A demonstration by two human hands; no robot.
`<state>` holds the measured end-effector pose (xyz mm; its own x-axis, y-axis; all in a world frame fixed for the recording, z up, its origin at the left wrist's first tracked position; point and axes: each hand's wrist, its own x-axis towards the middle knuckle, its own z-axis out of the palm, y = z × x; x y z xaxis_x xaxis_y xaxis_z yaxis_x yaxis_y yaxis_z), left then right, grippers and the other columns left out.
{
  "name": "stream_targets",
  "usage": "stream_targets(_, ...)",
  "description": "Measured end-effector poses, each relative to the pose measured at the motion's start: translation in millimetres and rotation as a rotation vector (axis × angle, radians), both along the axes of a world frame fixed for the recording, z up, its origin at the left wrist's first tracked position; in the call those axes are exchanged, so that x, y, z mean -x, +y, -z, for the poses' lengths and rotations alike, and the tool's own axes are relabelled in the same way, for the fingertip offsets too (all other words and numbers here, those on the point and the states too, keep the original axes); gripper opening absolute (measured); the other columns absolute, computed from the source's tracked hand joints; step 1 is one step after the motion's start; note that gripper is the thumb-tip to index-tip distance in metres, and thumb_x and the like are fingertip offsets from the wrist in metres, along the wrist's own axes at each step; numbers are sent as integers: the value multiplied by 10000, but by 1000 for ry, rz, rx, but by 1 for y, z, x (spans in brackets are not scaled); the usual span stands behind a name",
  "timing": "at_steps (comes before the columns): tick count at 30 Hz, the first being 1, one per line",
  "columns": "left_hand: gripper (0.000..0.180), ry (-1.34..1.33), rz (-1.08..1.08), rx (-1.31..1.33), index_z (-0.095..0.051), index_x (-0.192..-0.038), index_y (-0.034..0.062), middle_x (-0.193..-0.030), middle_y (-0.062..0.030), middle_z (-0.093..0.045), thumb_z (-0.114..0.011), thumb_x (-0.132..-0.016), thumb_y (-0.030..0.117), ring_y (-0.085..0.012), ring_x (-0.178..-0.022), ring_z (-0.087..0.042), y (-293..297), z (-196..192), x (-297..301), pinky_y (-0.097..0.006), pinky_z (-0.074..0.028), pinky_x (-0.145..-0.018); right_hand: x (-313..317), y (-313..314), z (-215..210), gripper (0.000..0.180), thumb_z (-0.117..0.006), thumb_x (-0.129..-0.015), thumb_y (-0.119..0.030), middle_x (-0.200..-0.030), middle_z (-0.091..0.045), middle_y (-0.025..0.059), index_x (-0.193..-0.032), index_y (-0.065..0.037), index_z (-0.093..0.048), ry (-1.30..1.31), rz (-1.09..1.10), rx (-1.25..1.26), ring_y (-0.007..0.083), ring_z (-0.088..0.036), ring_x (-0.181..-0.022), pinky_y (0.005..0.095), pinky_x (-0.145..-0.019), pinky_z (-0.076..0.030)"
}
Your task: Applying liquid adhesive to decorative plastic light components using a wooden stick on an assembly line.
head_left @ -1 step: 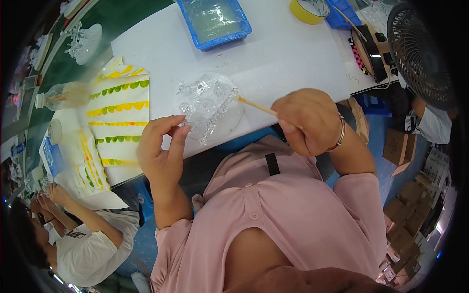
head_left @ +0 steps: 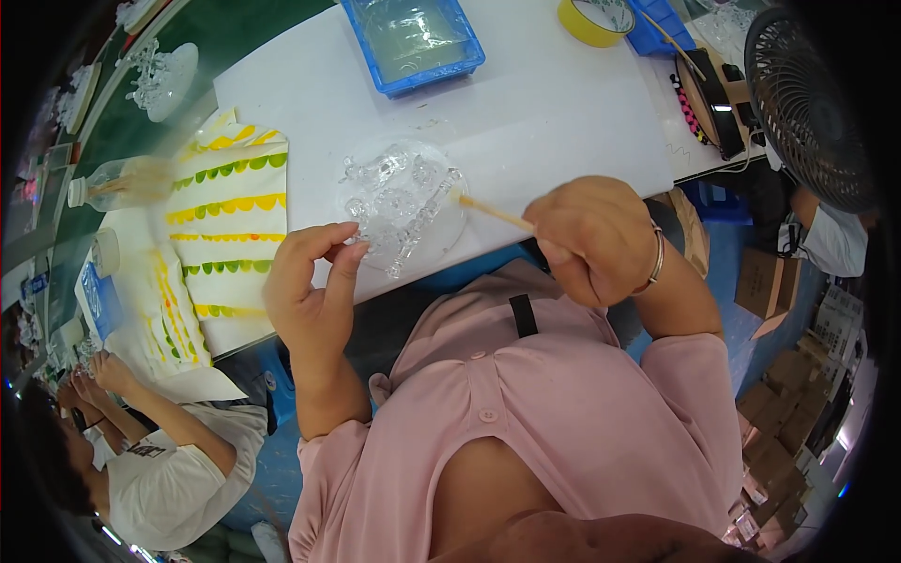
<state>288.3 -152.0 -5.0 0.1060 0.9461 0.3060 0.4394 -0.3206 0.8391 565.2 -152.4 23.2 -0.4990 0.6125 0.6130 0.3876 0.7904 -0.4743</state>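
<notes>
Clear, knobbly plastic pieces (head_left: 392, 204) lie clustered on a round, see-through disc (head_left: 449, 246) near the table's front edge. The thumb and forefinger of my left hand (head_left: 314, 281) close at the cluster's left edge; whatever small part lies between them is hard to make out. My right hand (head_left: 596, 239), with a metal bangle at the wrist, grips a thin wooden stick (head_left: 497, 212). Its pale tip points left and stands just off the right side of a long clear beaded piece (head_left: 427, 220).
Beyond the pieces stands a blue tray (head_left: 474, 64) with clear contents. Yellow tape (head_left: 596, 23) and a black fan (head_left: 812, 108) are at the right. Patterned paper (head_left: 230, 206) and a plastic bottle (head_left: 122, 184) lie left. Another person (head_left: 178, 460) works at lower left.
The stick's tip has drawn slightly right and down, away from the clear piece, as my right hand shifted down a little. My left hand has barely moved.
</notes>
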Motion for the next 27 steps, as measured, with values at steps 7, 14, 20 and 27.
stream_targets(7, 177, -44, -35, 0, -665, -889, 19, -815, -88, -652, -743, -733, -14, -164, -683, -597, -8, 5, -11, -247, -473, -643, 3, 7, 5, 162, -545, -742, 53, -753, -640, 123, -889, -13, -529, -20, 104, -60, 250, -594, -558, 322, -511, -472)
stream_targets(14, 187, -44, -39, -42, -663, -875, 16, -806, -103, -654, -757, -718, -19, -188, -673, -611, -13, 8, -15, -259, -485, -628, 1, -6, 4, 155, -541, -756, 45, -787, -646, 127, -895, -21, -527, 26, -47, 47, 259, -601, -575, 335, -538, -486)
stream_targets(20, 195, -29, -40, -73, -665, -869, 17, -803, -107, -659, -767, -707, -21, -196, -682, -626, -13, 11, -17, -262, -491, -631, -1, 2, 8, 137, -538, -765, 28, -790, -644, 115, -882, -43, -525, 2, 65, -33, 247, -612, -600, 329, -534, -478)
stream_targets(27, 200, -42, -52, -113, -667, -859, 17, -796, -105, -661, -772, -695, -28, -200, -687, -634, -14, 12, -21, -264, -493, -637, -4, 7, 8, 93, -522, -795, 37, -750, -640, 120, -871, -18, -524, 36, 19, 55, 262, -641, -638, 329, -562, -503)
